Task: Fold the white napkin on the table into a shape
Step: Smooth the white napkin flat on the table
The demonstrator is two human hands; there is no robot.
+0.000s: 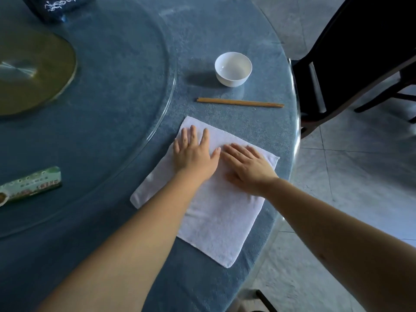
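Napkin: white napkin (216, 217) spread flat as one square near the right edge of the table (108, 136), one corner pointing toward the near rim; no fold visible yet.
Left hand: left hand (194, 155) palm down, fingers spread and flat on the far-left part of the cloth; gripping nothing.
Right hand: right hand (248, 167) palm down, fingers extended, pressed flat just beside the left; holding nothing.
Step, as judged: smoothing before a first fold.
Risk: terry cloth likely to slide or bunch on the glass top under uneven pressure, skewing the fold.
Risk: near corner close to the rim; a hard pull could drag the cloth over the edge.
Risk: chopsticks (240, 102) and white bowl (233, 69) lying beyond the napkin's far corner; a sweeping fold outward could knock them.
Surface: round table, blue cloth under clear glass, with a raised glass turntable (144, 70) to the left.
Room: pale tiled floor (351, 176); dark chair (351, 55) at the right edge.
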